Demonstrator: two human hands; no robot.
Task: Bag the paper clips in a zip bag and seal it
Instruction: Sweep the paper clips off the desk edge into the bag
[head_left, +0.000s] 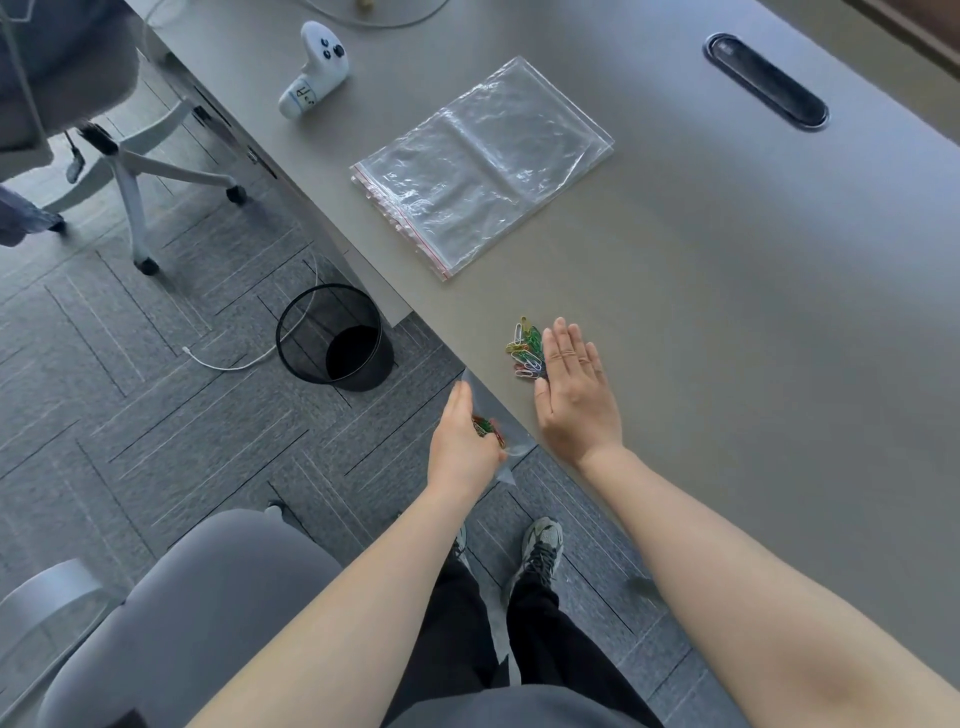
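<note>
Left hand (462, 441) grips the bag (506, 441) at the bench (727, 312) edge; right hand (574, 387), fingers flat, should sweep the clips (525, 349) squarely into its mouth.

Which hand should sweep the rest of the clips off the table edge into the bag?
Right. The right hand lies flat beside the loose paper clips, while the left hand holds the zip bag below the table edge.

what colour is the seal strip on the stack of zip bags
Red, running along the near-left edge of the stack of zip bags, seen in the head view.
</note>
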